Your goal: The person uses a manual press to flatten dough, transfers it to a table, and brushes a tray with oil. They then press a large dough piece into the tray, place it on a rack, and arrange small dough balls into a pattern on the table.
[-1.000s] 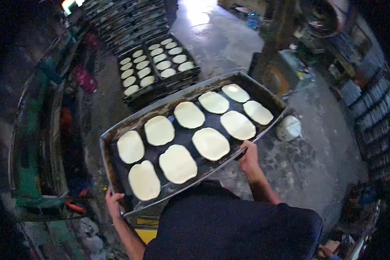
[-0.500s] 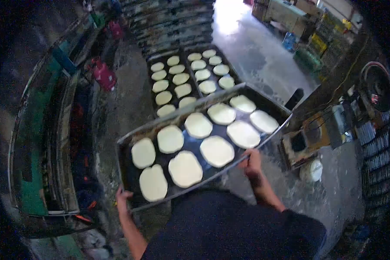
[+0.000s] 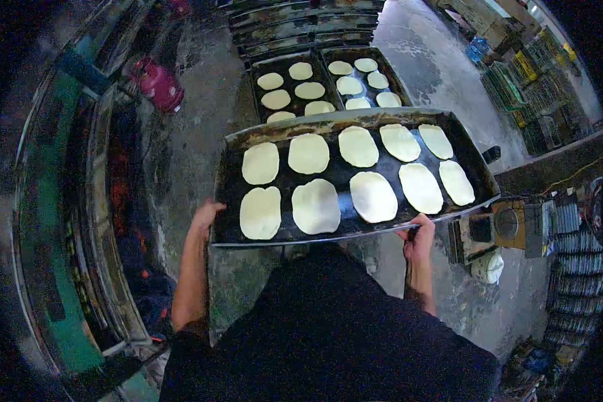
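I carry a large dark baking tray (image 3: 342, 176) at waist height, level in front of me. Several pale flat ovals of dough (image 3: 315, 205) lie on it in two rows. My left hand (image 3: 204, 218) grips the tray's left edge. On the near edge towards the right, my right hand (image 3: 419, 236) holds the rim with the thumb on top. Beyond the tray, two more trays of dough (image 3: 295, 90) rest on a stack on the floor.
An oven opening with a green frame (image 3: 60, 268) and glowing embers curves along the left. A pink gas cylinder (image 3: 155, 84) stands at the upper left. A scale (image 3: 496, 224) and stacked crates (image 3: 529, 87) are on the right. Wet concrete floor lies ahead.
I have turned left with the tray; it has swung from diagonal to level across the view. The floor trays of dough now lie straight ahead and closer.
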The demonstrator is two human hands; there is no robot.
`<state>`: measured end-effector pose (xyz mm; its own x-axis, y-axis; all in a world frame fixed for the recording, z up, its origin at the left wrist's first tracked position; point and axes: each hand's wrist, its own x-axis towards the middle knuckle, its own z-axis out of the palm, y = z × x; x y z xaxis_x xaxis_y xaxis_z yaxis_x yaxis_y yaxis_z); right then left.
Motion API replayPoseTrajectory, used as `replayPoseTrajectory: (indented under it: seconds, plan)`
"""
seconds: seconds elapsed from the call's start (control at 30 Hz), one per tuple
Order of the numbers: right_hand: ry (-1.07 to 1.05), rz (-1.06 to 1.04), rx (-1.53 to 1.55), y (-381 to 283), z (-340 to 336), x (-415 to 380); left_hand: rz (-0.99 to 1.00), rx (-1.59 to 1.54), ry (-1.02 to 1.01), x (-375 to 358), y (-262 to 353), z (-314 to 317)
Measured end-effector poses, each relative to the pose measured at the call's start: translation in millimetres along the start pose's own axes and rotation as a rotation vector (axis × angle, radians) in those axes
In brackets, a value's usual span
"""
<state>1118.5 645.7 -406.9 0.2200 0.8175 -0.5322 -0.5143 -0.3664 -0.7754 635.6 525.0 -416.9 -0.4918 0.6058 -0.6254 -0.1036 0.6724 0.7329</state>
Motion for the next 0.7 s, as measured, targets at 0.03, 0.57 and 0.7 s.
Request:
replayPoseTrajectory:
  seconds: [0.03, 0.57, 0.7]
  plan:
    - [0.000, -0.013, 0.015, -1.3, 0.5, 9.6, 0.047, 0.074, 0.035, 0.5, 6.5, 10.1]
    - [-0.148, -0.029, -0.098, 27.9, -55.0, 175.9, 0.114, 0.046, 0.258, 4.2, -95.5, 88.4]
    - [-0.145, 0.018, -0.196, 18.2, -67.1, 147.5, 0.228, -0.134, 0.357, 10.4, -135.8, 103.7]
